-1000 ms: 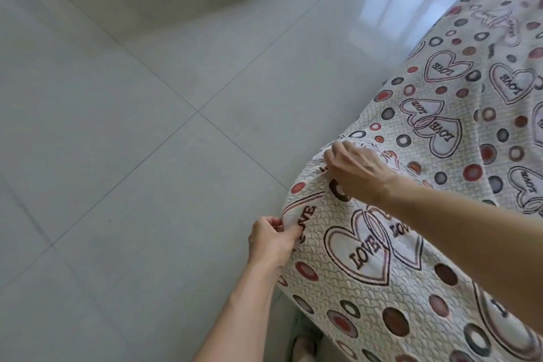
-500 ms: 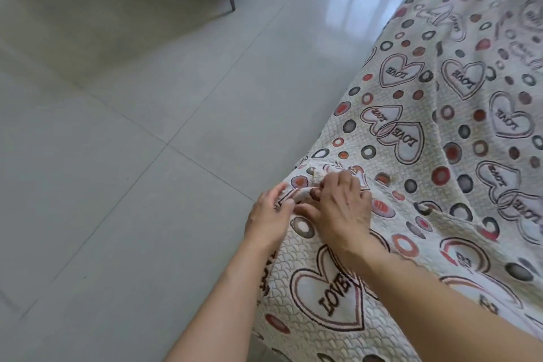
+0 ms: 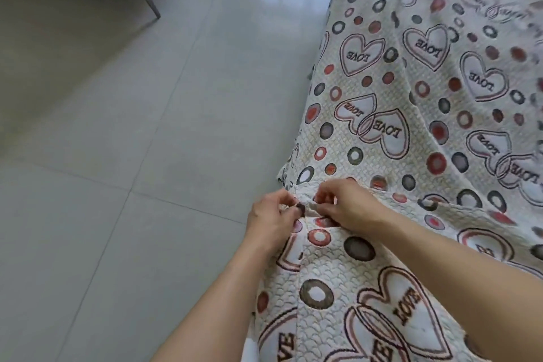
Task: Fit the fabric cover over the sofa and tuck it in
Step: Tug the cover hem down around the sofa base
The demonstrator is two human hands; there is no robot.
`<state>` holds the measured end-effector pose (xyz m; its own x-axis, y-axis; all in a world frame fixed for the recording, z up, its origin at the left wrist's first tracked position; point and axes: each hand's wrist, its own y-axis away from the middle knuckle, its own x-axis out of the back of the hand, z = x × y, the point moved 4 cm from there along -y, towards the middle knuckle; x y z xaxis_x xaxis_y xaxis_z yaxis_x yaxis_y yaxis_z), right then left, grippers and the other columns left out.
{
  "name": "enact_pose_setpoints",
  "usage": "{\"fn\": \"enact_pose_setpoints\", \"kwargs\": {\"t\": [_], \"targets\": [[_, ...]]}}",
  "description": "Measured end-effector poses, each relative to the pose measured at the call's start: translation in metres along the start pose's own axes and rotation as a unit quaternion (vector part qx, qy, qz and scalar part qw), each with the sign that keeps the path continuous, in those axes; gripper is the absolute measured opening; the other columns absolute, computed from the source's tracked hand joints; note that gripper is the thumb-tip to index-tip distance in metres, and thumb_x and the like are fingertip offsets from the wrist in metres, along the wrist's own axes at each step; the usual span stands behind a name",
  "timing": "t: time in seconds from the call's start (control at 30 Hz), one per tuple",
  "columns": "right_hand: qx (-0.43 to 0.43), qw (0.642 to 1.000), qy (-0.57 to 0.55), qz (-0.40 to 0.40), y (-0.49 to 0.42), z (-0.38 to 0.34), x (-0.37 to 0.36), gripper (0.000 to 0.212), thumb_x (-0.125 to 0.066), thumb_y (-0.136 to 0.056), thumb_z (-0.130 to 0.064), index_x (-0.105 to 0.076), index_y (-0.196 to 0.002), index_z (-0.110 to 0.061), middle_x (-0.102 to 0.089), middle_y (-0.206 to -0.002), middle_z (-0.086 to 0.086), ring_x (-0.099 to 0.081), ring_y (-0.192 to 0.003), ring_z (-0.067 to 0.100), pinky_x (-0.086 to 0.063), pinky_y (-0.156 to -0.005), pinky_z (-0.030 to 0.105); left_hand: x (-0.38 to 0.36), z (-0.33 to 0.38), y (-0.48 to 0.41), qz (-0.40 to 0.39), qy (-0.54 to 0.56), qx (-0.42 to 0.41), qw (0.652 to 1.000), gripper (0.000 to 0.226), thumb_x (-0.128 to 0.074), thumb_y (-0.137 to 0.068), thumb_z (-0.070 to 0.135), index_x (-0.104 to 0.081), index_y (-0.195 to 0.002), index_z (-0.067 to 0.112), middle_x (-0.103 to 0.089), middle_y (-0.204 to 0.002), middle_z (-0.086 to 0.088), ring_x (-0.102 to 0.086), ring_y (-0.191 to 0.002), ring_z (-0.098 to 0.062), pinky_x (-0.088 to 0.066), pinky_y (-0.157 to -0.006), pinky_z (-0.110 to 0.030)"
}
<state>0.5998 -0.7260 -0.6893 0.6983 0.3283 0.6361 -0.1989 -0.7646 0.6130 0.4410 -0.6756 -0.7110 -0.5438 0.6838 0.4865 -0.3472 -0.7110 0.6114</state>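
Head view: left hand (image 3: 271,219) and right hand (image 3: 346,209) still pinch the cover (image 3: 382,141) (closer together).

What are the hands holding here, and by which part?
Both the left hand and right hand pinch the fabric cover at a bunched fold near its edge.

— What was the fabric cover (image 3: 411,132) made of?

— Cloth, matt all over. Its pale ground had a raised, bumpy, scale-like quilting that looked rough. The hearts and rings lay flatter and smoother than the ground, with a slightly fuzzy edge.

— And the floor?

— The floor tiles (image 3: 141,132) were hard, smooth and glossy, with thin matt grout lines between them. At the far side they mirrored bright light.

— Anything else?

— At the far left a furniture leg (image 3: 150,1) looked like grey metal, smooth with a dull sheen.
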Motion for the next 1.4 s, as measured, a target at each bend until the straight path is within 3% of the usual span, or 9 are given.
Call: {"fn": "enact_pose_setpoints", "kwargs": {"t": [0.13,0.27,0.4,0.5,0.7,0.97,1.2,1.3,1.4], "targets": [[0.009,0.986,0.162,0.049,-0.021,-0.028,0.005,0.011,-0.058,-0.086,-0.023,-0.048,-0.081,-0.023,-0.063,-0.096,0.002,-0.061,-0.090,0.030,-0.039,-0.065,0.033,0.005,0.003,-0.019,0.043,-0.045,-0.038,0.997,0.011,-0.059,-0.088,0.030,-0.057,-0.086,0.020,-0.069,-0.082,0.001,-0.063,-0.078,-0.025,-0.048,-0.069,-0.032],[0.014,0.978,0.192,0.081,-0.058,-0.053,-0.011,0.019,-0.046,-0.086,-0.005,-0.053,-0.101,-0.014,-0.056,-0.109,0.010,-0.060,-0.098,0.036,-0.036,-0.068,0.037,0.005,-0.022,-0.057,0.054,0.016,0.057,0.997,0.014,-0.063,-0.084,0.020,-0.054,-0.073,0.019,-0.066,-0.074,-0.001,-0.062,-0.076,-0.025,-0.047,-0.067,-0.030],[-0.059,0.991,0.111,0.043,-0.065,-0.037,-0.011,0.003,-0.062,-0.085,-0.022,-0.061,-0.088,-0.020,-0.065,-0.101,0.003,-0.061,-0.095,0.029,-0.040,-0.070,0.032,-0.004,-0.040,-0.059,-0.077,0.212,0.139,0.964,0.011,-0.065,-0.085,0.009,-0.061,-0.076,0.014,-0.060,-0.066,0.001,-0.053,-0.056,-0.011,-0.042,-0.048,-0.020],[-0.099,0.987,0.123,0.039,-0.051,-0.031,0.006,0.022,-0.071,-0.079,-0.042,-0.062,-0.080,-0.022,-0.066,-0.089,-0.003,-0.060,-0.086,0.023,-0.041,-0.069,0.030,-0.001,-0.038,-0.056,-0.170,0.343,0.196,0.903,0.005,-0.063,-0.086,0.017,-0.067,-0.085,0.013,-0.066,-0.078,-0.003,-0.056,-0.064,-0.012,-0.040,-0.053,-0.020],[-0.139,0.981,0.116,0.073,-0.021,-0.030,-0.007,0.025,-0.061,-0.086,-0.043,-0.060,-0.090,-0.019,-0.061,-0.104,0.002,-0.056,-0.100,0.025,-0.048,-0.080,0.037,-0.008,-0.021,-0.074,-0.199,0.186,0.119,0.955,0.016,-0.070,-0.086,0.029,-0.066,-0.087,0.014,-0.064,-0.077,0.001,-0.055,-0.060,-0.007,-0.040,-0.043,-0.014],[-0.158,0.977,0.101,0.101,-0.008,-0.025,-0.027,0.043,-0.048,-0.091,-0.052,-0.049,-0.128,-0.031,-0.040,-0.132,-0.008,-0.034,-0.124,0.017,-0.039,-0.096,0.045,-0.011,-0.023,-0.094,-0.051,-0.006,0.016,0.999,0.025,-0.071,-0.080,0.031,-0.061,-0.074,0.009,-0.062,-0.067,0.002,-0.052,-0.065,-0.017,-0.047,-0.066,-0.029],[-0.191,0.978,0.047,0.066,0.007,0.002,-0.021,0.050,-0.055,-0.081,-0.068,-0.065,-0.098,-0.023,-0.057,-0.102,-0.001,-0.053,-0.107,0.022,-0.040,-0.079,0.032,-0.024,-0.058,-0.117,-0.010,0.068,0.128,0.989,0.022,-0.074,-0.071,0.030,-0.062,-0.057,0.017,-0.069,-0.066,-0.002,-0.069,-0.074,-0.028,-0.060,-0.071,-0.046],[-0.176,0.982,0.046,0.057,0.008,0.006,-0.025,0.050,-0.048,-0.082,-0.071,-0.054,-0.071,-0.022,-0.051,-0.085,-0.003,-0.056,-0.096,0.023,-0.041,-0.071,0.032,-0.016,-0.052,-0.111,-0.027,0.044,0.123,0.991,0.023,-0.074,-0.074,0.033,-0.061,-0.062,0.020,-0.066,-0.069,0.002,-0.065,-0.075,-0.025,-0.059,-0.077,-0.046],[-0.174,0.982,0.055,0.044,0.013,0.007,-0.027,0.052,-0.041,-0.086,-0.070,-0.057,-0.080,-0.021,-0.059,-0.101,0.000,-0.055,-0.100,0.025,-0.049,-0.083,0.040,0.006,-0.024,-0.098,0.020,0.004,0.068,0.997,0.016,-0.070,-0.074,0.033,-0.060,-0.070,0.022,-0.067,-0.076,0.003,-0.066,-0.079,-0.026,-0.058,-0.078,-0.045]]}}
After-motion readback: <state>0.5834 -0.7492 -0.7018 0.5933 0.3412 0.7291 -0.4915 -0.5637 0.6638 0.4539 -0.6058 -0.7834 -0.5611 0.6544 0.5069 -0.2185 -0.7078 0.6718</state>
